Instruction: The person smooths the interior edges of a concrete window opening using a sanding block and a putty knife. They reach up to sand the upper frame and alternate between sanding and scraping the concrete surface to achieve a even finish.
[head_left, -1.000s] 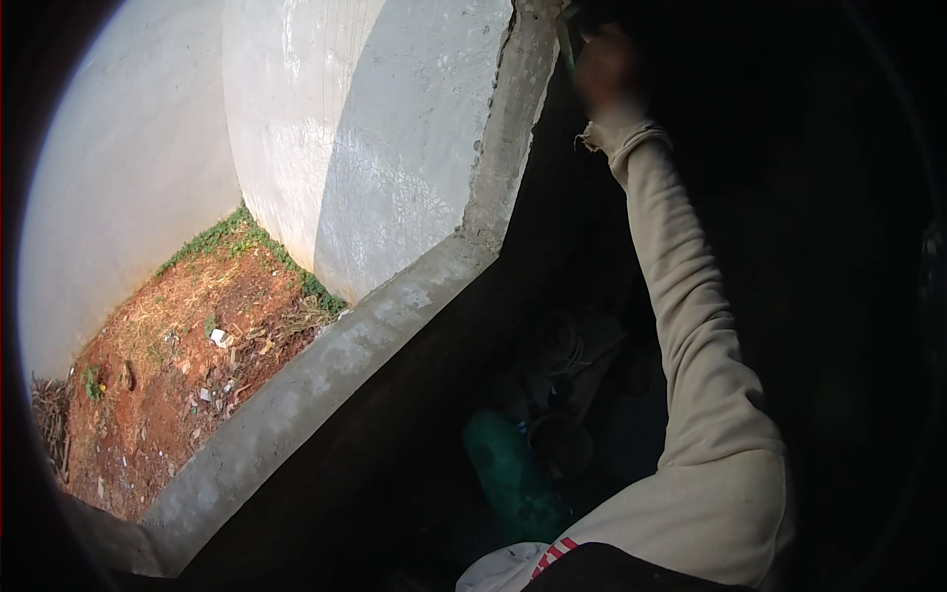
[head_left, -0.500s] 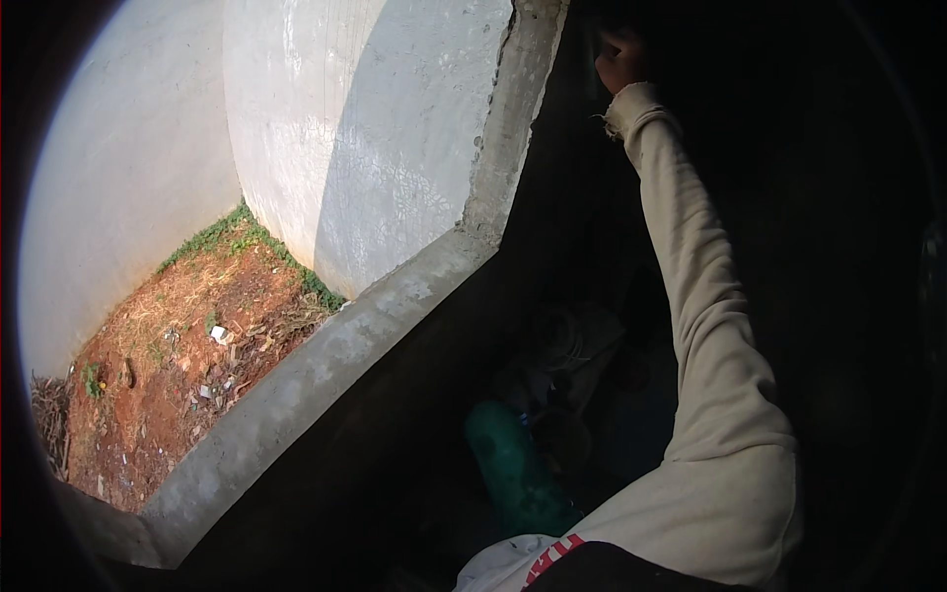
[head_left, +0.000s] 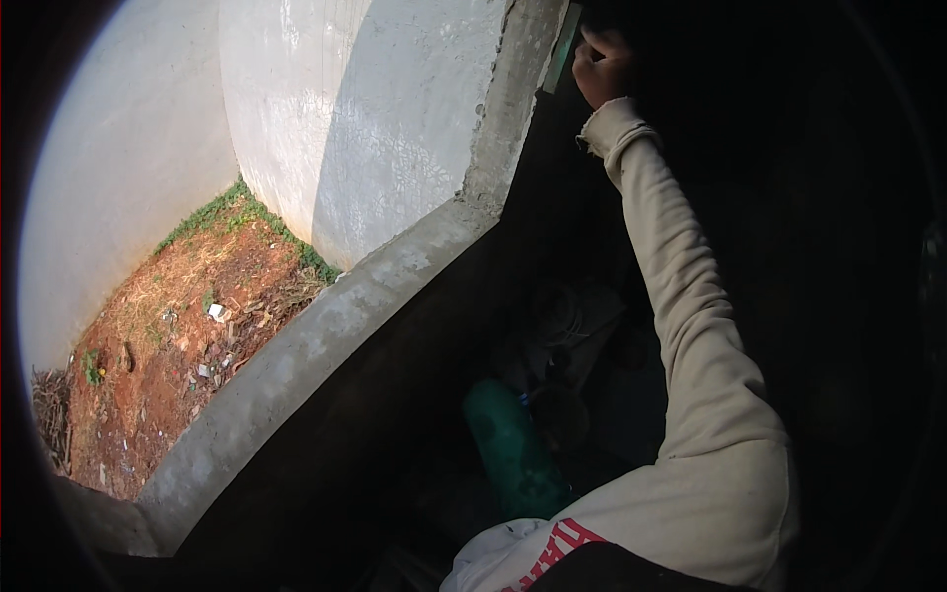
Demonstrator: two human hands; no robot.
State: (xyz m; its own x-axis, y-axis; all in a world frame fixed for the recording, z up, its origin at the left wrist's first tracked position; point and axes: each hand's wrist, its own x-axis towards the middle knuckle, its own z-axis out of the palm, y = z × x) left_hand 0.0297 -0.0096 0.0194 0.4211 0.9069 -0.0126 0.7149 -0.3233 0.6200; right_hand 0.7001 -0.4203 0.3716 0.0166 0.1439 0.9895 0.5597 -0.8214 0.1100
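Observation:
My right arm, in a beige sleeve, reaches up to the top of the picture. There my right hand is closed, with its fingers curled in, on a flat, straight-edged tool that looks like a plastering float. The tool stands edge-on against the inner face of the grey concrete upright of the opening. Its handle is hidden by the hand and the dark. My left hand is not in view.
A rough concrete sill slopes across the left side. Beyond it lie reddish soil with litter and tall pale walls. Below my arm, in deep shadow, are a rounded green thing and a dim coil, perhaps cord.
My right hand has come slightly left and down, close to the concrete upright. The tool's flat edge now shows in the light there. The view has shifted a little.

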